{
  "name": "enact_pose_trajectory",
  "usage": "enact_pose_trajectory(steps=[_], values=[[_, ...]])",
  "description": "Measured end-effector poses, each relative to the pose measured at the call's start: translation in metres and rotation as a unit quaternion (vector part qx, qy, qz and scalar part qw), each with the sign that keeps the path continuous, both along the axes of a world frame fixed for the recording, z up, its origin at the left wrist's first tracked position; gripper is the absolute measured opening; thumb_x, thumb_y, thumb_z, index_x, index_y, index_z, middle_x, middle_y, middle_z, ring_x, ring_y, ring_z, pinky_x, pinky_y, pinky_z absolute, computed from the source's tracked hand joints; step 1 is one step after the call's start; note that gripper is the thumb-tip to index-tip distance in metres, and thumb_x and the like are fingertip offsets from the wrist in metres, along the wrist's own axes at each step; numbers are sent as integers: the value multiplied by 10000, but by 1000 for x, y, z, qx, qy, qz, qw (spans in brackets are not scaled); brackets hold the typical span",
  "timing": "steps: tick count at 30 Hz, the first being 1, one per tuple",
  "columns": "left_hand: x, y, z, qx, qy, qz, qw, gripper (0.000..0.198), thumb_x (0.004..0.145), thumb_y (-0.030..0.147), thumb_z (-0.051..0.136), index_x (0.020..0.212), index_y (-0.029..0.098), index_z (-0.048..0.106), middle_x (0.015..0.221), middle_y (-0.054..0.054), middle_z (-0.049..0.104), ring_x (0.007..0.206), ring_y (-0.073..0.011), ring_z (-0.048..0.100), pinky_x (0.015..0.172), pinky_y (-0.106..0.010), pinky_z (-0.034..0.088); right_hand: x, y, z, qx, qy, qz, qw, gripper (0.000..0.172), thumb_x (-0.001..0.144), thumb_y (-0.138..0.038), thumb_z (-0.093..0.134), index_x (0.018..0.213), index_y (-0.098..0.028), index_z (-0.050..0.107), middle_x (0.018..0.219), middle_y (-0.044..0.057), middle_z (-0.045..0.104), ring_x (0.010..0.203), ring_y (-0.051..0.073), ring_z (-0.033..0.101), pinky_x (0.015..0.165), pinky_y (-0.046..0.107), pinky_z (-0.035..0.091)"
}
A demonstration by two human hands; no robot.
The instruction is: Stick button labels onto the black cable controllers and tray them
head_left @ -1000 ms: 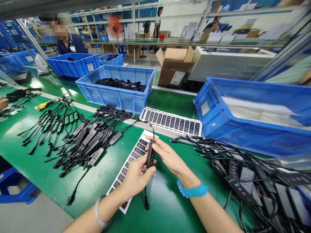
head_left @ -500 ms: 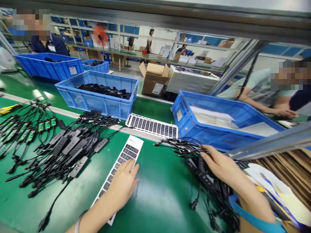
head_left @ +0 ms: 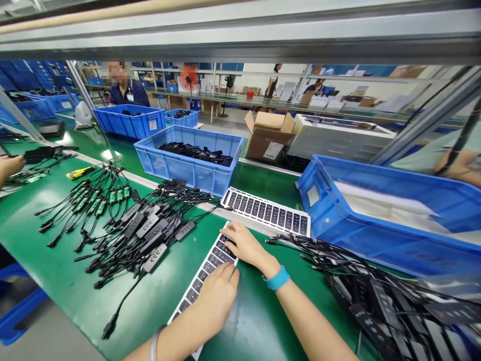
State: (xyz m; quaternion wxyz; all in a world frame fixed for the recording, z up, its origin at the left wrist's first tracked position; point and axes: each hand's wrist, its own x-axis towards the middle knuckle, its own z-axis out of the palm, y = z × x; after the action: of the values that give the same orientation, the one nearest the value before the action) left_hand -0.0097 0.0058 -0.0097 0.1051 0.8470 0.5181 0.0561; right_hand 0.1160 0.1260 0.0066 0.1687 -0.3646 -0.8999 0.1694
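A narrow white sheet of black labels (head_left: 203,275) lies slantwise on the green table in front of me. My left hand (head_left: 218,298) rests over its right edge, fingers bent and together against the sheet. At the sheet's far end is my right hand (head_left: 244,244), wearing a blue wristband. Its bent fingers and thumb press on the uppermost labels; whether a label is lifted is hidden. To the right is a heap of black cabled controllers (head_left: 376,296). Left of the sheet lies a pile of grey and black button controllers (head_left: 150,228) with cables.
Another label sheet (head_left: 268,210) lies beyond my hands. Behind stand a blue bin (head_left: 188,168) of black parts and a blue bin (head_left: 319,200) with white sheets. Cabled green circuit boards (head_left: 90,198) and yellow-handled pliers (head_left: 79,173) lie left. Another person's hand (head_left: 11,168) shows far left.
My right hand has left the black cabled heap at the right and moved left onto the far end of the label sheet. My left hand stays on the sheet. The view has turned left.
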Motion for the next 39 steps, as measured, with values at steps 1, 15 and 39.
enact_pose_trajectory(steps=[1, 15, 39], values=[[0, 0, -1, 4, -1, -3, 1000, 461, 821, 52, 517, 1281, 47, 552, 1322, -222, 592, 1242, -301, 563, 1061, -388, 442, -1, 1, -1, 3, -3, 6, 1000, 309, 858, -131, 566, 1127, -254, 657, 1120, 115, 622, 1046, 296, 590, 917, 419, 497], [5, 0, -13, 27, -9, -2, 1000, 402, 841, 44, 499, 1236, 24, 569, 1287, -251, 602, 1228, -306, 571, 1047, -400, 448, 3, 14, -14, 34, 10, 32, 999, 158, 883, -173, 583, 1006, -201, 677, 976, 82, 636, 942, 239, 581, 850, 397, 480], [-31, 45, 22, -144, -630, 223, 730, 451, 747, 272, 683, 1117, 175, 444, 734, 39, 624, 633, -104, 599, 641, -228, 449, 14, -49, 7, 44, 219, -60, 973, 135, 906, -261, 598, 968, -241, 717, 922, 69, 728, 872, 244, 634, 778, 408, 519]])
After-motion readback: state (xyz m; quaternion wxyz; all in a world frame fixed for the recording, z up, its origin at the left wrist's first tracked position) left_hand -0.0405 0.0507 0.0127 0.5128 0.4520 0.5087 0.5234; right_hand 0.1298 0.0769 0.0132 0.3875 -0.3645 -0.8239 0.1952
